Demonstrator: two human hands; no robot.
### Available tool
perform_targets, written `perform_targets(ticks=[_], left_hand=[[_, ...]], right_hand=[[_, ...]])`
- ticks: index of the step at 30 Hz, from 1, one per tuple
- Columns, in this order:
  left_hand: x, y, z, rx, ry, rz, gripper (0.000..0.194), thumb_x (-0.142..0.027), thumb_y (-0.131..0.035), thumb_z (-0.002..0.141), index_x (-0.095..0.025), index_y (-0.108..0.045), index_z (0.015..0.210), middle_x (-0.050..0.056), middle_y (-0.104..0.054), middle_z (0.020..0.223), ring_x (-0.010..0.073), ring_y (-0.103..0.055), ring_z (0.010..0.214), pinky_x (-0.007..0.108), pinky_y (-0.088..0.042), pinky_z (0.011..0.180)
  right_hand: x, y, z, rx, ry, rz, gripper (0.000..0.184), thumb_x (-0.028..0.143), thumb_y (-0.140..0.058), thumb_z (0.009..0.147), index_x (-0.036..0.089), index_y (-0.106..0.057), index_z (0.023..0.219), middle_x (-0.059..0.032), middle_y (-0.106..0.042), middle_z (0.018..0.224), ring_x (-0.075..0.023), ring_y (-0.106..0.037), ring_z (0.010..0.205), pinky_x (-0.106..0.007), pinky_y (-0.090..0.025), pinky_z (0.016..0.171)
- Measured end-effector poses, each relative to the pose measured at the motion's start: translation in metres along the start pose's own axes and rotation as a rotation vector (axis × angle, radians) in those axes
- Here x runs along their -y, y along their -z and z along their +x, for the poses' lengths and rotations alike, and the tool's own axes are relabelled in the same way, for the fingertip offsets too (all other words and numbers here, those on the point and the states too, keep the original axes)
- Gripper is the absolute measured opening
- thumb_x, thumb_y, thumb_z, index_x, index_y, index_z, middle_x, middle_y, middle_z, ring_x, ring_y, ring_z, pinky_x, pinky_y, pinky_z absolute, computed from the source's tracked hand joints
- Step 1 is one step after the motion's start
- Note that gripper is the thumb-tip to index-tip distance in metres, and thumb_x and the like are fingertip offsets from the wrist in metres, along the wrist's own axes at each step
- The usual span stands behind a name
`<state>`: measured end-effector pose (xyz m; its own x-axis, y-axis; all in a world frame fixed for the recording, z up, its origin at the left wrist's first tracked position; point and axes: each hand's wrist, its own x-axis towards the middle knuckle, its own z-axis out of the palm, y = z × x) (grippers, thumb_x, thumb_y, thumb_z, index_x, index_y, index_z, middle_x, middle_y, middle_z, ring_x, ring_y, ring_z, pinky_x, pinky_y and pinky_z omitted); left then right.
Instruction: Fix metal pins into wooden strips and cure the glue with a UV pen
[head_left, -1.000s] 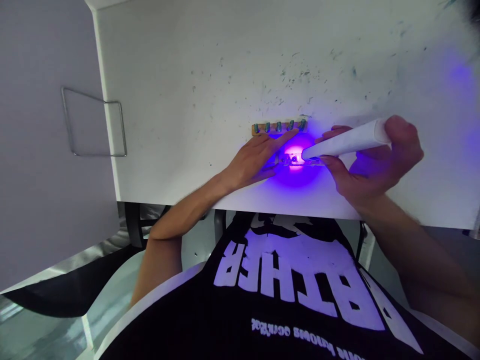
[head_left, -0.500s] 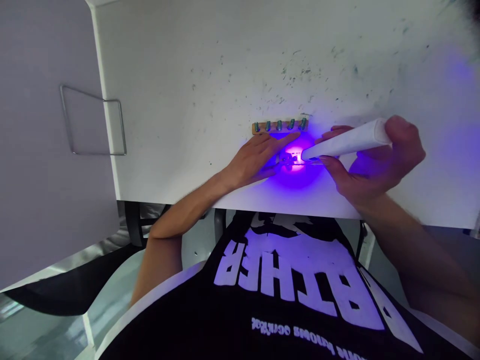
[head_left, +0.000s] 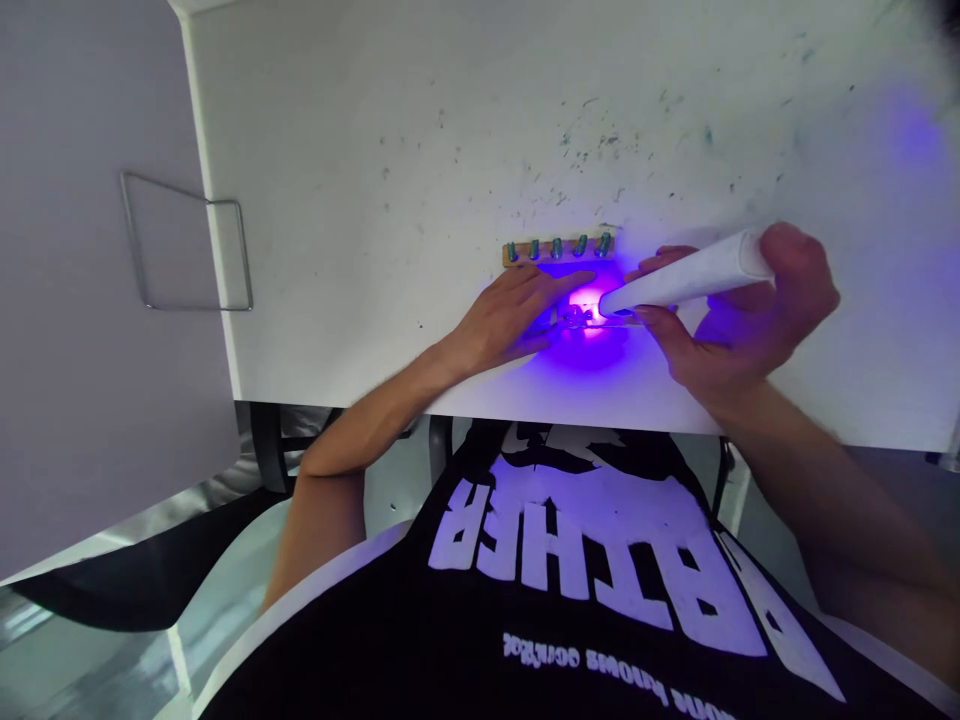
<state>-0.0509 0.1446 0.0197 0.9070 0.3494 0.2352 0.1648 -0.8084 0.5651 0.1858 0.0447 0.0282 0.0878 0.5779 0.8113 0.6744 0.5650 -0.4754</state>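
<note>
Currently, head view, listed by place. White worktop (head_left: 337, 200), speckled with dark marks; near edge runs just before a black printed T-shirt (head_left: 600, 600).

Item: white handheld curing lamp (head_left: 690, 272), lit, above the worktop, near edge closer than left edge. Long axis roughly parallel to the near edge, slightly slanted; butt towards the right edge, glowing head towards the left and apparently tipped down.

Item: right hand (head_left: 739, 345), fingers closed about the lamp, thumb at the near side; the low hold seems meant to bring violet light (head_left: 592, 350) close upon a small clear strip (head_left: 576, 316).

Item: left hand (head_left: 502, 315), palm down, thumb and forefinger spread either side of the strip's left end, probably steadying it; contact cannot be told.

Item: wooden bar (head_left: 545, 251), beyond the left hand, long side parallel to the near edge; five green nail tips (head_left: 556, 247) in a row, spaced apart, presumably to keep them from touching.

Item: bent wire handle (head_left: 241, 255), across the left edge.
</note>
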Motion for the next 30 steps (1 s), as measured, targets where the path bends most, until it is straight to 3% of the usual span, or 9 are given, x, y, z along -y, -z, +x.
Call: perform_targets(ticks=[5, 9, 12, 17, 22, 27, 30], left_hand=[[0.001, -0.001, 0.0, 0.013, 0.008, 0.009, 0.064, -0.035, -0.049, 0.103, -0.033, -0.022, 0.161, 0.007, -0.065, 0.129, 0.0265, -0.061, 0.11, 0.044, -0.051, 0.095], [0.002, -0.002, -0.001, -0.001, 0.002, 0.0, 0.065, -0.036, -0.05, 0.103, -0.034, -0.022, 0.161, 0.006, -0.066, 0.128, 0.0262, -0.061, 0.11, 0.044, -0.051, 0.095], [0.001, -0.001, 0.0, 0.013, 0.003, 0.0, 0.065, -0.035, -0.048, 0.103, -0.036, -0.019, 0.161, 0.006, -0.065, 0.13, 0.0266, -0.061, 0.112, 0.045, -0.051, 0.095], [0.0, 0.001, 0.002, 0.019, -0.008, -0.003, 0.063, -0.036, -0.046, 0.104, -0.035, -0.019, 0.161, 0.007, -0.063, 0.136, 0.027, -0.062, 0.111, 0.046, -0.051, 0.095], [0.002, 0.0, 0.0, 0.03, 0.026, -0.005, 0.063, -0.041, -0.046, 0.104, -0.036, -0.021, 0.162, 0.007, -0.064, 0.131, 0.028, -0.061, 0.114, 0.047, -0.051, 0.097], [0.001, 0.001, 0.001, -0.008, -0.006, -0.018, 0.059, -0.04, -0.045, 0.106, -0.034, -0.024, 0.16, 0.008, -0.064, 0.132, 0.027, -0.062, 0.115, 0.046, -0.052, 0.096], [0.0, 0.002, 0.002, -0.018, -0.015, -0.033, 0.058, -0.041, -0.045, 0.106, -0.033, -0.026, 0.16, 0.008, -0.066, 0.13, 0.0262, -0.063, 0.114, 0.046, -0.052, 0.097]], right_hand=[[-0.006, 0.001, -0.008, -0.045, 0.02, -0.029, 0.096, 0.056, -0.086, 0.073, 0.027, -0.043, 0.154, -0.0051, -0.055, 0.128, -0.0225, -0.063, 0.127, -0.033, -0.07, 0.088], [-0.01, 0.003, -0.015, -0.07, -0.011, -0.038, 0.1, 0.061, -0.091, 0.061, 0.029, -0.051, 0.147, -0.0043, -0.055, 0.129, -0.0239, -0.067, 0.118, -0.035, -0.071, 0.083], [-0.007, 0.001, -0.013, -0.028, -0.042, 0.024, 0.094, 0.052, -0.09, 0.068, 0.031, -0.049, 0.15, -0.0032, -0.055, 0.131, -0.0176, -0.071, 0.104, -0.032, -0.07, 0.081], [-0.001, 0.0, -0.008, 0.001, -0.001, 0.058, 0.091, 0.044, -0.085, 0.078, 0.028, -0.043, 0.156, -0.0052, -0.051, 0.14, -0.0146, -0.069, 0.11, -0.025, -0.068, 0.085], [-0.001, 0.004, -0.013, -0.011, -0.004, -0.027, 0.092, 0.042, -0.086, 0.075, 0.025, -0.045, 0.155, -0.0053, -0.051, 0.14, -0.0175, -0.066, 0.12, -0.024, -0.067, 0.089], [-0.001, 0.003, -0.013, 0.014, -0.027, 0.071, 0.099, 0.041, -0.09, 0.07, 0.029, -0.041, 0.156, -0.0046, -0.052, 0.141, -0.0172, -0.073, 0.104, -0.029, -0.069, 0.086], [-0.002, 0.002, -0.012, 0.004, -0.036, 0.062, 0.101, 0.047, -0.09, 0.069, 0.031, -0.042, 0.155, -0.0043, -0.051, 0.142, -0.0175, -0.073, 0.106, -0.031, -0.069, 0.088]])
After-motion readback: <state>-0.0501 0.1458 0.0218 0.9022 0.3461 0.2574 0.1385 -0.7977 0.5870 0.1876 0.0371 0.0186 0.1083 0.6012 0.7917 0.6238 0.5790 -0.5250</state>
